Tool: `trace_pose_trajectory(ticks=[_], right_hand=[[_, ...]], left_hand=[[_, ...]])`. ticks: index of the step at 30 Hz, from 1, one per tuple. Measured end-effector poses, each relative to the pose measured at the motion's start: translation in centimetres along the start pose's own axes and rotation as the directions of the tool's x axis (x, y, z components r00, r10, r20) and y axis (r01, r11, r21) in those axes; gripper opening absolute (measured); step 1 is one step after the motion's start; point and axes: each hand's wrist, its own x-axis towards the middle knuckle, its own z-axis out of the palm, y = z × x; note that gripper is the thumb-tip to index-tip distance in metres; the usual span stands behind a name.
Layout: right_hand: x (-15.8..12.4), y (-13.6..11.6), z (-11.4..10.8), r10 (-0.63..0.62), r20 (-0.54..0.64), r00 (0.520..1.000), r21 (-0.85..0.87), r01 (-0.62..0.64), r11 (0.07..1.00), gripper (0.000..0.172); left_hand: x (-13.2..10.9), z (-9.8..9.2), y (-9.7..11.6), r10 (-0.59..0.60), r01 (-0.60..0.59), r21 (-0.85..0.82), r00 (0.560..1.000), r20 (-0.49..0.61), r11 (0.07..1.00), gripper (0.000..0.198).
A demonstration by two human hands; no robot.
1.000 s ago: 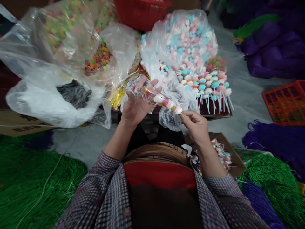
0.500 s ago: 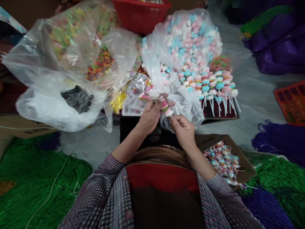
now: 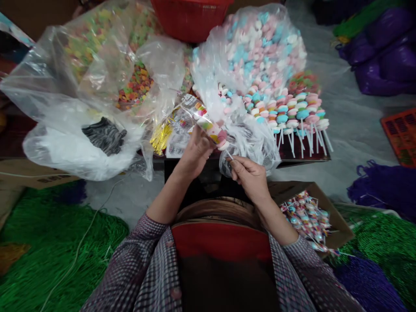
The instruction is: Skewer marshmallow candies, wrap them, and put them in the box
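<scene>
Between my hands a candy skewer (image 3: 222,144) of pink and white marshmallow pieces is tilted, with its stick toward me. A clear printed bag (image 3: 208,125) covers most of it, its lower pieces showing by the bag's mouth. My left hand (image 3: 198,149) is closed at the side of this bag; its fingertips are partly hidden. With thumb and finger my right hand (image 3: 248,173) pinches the white stick. Flat printed bags (image 3: 182,130) and gold twist ties (image 3: 161,138) lie just beyond my left hand. Bare-stick marshmallow skewers (image 3: 300,112) are lined up at the table's right.
Large plastic bags hold marshmallows (image 3: 260,43) and gummy rings (image 3: 136,84). A red basket (image 3: 191,21) stands behind them. On the lower right, a cardboard box (image 3: 339,232) holds wrapped skewers. Green strands (image 3: 65,242) cover the floor at left.
The candy skewer has gone further into the clear bag, which now stands up around it. My left hand has shifted a little left and turned; my right hand has slid down the stick.
</scene>
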Motion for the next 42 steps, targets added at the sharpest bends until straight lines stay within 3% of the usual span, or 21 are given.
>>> trace_pose_trajectory(ticks=[3,7,12,15,18,22,25,28,32,36,39,42], right_hand=[[-0.1,0.3,-0.1,-0.042,0.015,0.999,-0.077,0.044,0.996,0.032],[-0.1,0.2,0.3,-0.107,0.005,0.994,-0.183,0.106,0.977,0.027],[0.1,-0.1,1.1,0.021,0.031,0.999,0.026,-0.021,0.999,0.039],[0.1,0.2,1.3,0.065,0.075,0.995,0.175,-0.077,0.982,0.041],[0.1,0.5,0.8,0.068,0.098,0.993,0.206,-0.087,0.975,0.041],[0.0,0.5,0.4,0.111,0.184,0.977,0.164,-0.142,0.976,0.044],[0.0,0.2,0.8,0.188,0.277,0.943,0.221,-0.252,0.942,0.043],[0.1,-0.2,1.5,0.227,0.311,0.923,0.293,-0.320,0.901,0.043],[0.3,-0.4,1.7,0.151,0.174,0.973,0.288,-0.197,0.937,0.042],[0.6,-0.4,1.3,-0.042,0.009,0.999,0.021,0.042,0.999,0.032],[0.8,-0.1,1.1,-0.238,-0.082,0.968,-0.225,0.214,0.951,0.025],[0.8,0.3,0.9,-0.385,-0.103,0.917,-0.407,0.314,0.858,0.024]], left_hand=[[1.1,0.1,1.0,0.052,-0.046,0.062,0.994,-0.099,0.997,0.047],[1.5,1.4,0.1,0.029,0.005,0.187,0.984,-0.178,0.982,0.034],[0.1,2.4,-1.6,-0.102,0.115,0.108,0.988,-0.115,0.987,0.038],[-0.2,2.1,-1.3,-0.143,0.149,0.084,0.987,-0.071,0.985,0.044],[0.5,1.2,0.4,-0.064,0.069,0.096,0.997,-0.051,0.993,0.055],[1.8,0.0,2.3,0.082,-0.043,0.232,0.984,-0.161,0.972,0.055],[2.0,-0.1,1.7,0.095,-0.032,0.281,0.972,-0.214,0.959,0.045],[1.4,0.4,0.3,0.031,0.002,0.193,0.985,-0.172,0.981,0.039],[0.5,0.5,-0.9,-0.029,0.039,0.095,0.995,-0.095,0.995,0.046],[-0.2,-0.7,-2.0,0.054,-0.032,0.243,0.995,-0.084,0.970,0.038],[-0.5,-1.4,-2.6,0.156,-0.118,0.423,0.986,-0.057,0.898,0.027],[-0.8,-1.6,-2.7,0.262,-0.184,0.623,0.965,-0.035,0.760,0.030]])
